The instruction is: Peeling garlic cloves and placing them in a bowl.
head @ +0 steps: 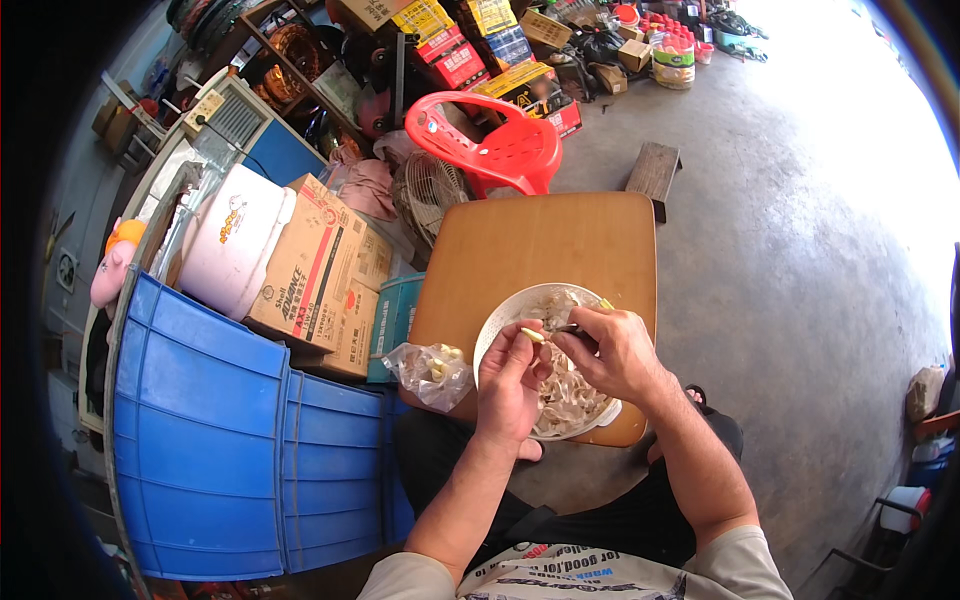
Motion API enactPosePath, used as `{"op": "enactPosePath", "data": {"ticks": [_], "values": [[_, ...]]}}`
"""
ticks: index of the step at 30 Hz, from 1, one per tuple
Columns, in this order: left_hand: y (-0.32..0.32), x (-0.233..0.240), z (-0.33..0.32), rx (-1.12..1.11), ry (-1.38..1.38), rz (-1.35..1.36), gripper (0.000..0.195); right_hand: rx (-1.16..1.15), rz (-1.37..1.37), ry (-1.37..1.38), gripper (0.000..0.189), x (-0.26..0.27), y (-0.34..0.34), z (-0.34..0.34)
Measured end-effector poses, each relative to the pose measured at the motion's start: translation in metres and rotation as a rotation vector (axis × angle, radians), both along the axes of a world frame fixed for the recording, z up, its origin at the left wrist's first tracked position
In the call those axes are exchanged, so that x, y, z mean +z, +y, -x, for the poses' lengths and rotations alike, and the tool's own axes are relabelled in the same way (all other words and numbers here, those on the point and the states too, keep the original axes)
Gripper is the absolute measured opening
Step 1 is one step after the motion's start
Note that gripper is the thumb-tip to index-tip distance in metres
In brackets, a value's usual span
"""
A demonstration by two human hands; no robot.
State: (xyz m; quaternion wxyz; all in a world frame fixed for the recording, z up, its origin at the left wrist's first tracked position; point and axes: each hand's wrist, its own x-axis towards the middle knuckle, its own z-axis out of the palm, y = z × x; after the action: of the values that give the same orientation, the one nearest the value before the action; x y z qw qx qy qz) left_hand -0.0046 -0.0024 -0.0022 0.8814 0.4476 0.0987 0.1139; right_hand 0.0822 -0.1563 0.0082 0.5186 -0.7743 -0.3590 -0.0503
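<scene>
Between the thumb and fingertips of my left hand point(510, 379) is a pale peeled garlic clove point(533, 335). My right hand point(621, 351) grips a small dark-bladed knife point(576, 332), its tip close to the clove; a yellow-green end shows above the knuckles. Both hands are over a white perforated plastic basket point(491, 330), which holds a heap of papery garlic skins point(570, 401). Left of the basket, at the table's edge, a clear plastic bag point(442, 394) contains several peeled garlic cloves point(439, 366). My hands partly hide what lies in the basket.
The small brown table point(547, 232) stands before my knees. Beyond it are a red plastic chair point(495, 150), a fan point(427, 191) and a low wooden stool point(652, 176). Blue plastic bins point(202, 427) and cardboard boxes point(315, 262) crowd the left side. Concrete floor point(772, 300) extends right.
</scene>
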Motion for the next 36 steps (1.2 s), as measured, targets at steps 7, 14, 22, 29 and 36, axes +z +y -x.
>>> {"op": "enactPosePath", "data": {"ticks": [7,14,22,29,36], "values": [[-0.004,0.001,0.001,0.063,0.035,-0.108,0.017,0.055,-0.008,-0.013,0.025,0.003,0.0,0.001],[0.001,0.004,0.002,0.0,-0.027,-0.254,0.019,0.092,0.004,-0.027,0.027,0.008,0.001,0.003],[0.003,0.013,0.0,-0.023,-0.027,-0.325,0.023,0.102,-0.033,-0.086,0.026,0.003,0.003,0.002],[0.005,0.015,0.002,-0.084,0.01,-0.253,0.029,0.118,-0.016,-0.116,0.024,0.001,0.003,0.002],[0.013,0.015,0.004,-0.138,0.025,-0.222,0.03,0.107,-0.007,-0.075,0.023,0.001,0.002,0.003]]}}
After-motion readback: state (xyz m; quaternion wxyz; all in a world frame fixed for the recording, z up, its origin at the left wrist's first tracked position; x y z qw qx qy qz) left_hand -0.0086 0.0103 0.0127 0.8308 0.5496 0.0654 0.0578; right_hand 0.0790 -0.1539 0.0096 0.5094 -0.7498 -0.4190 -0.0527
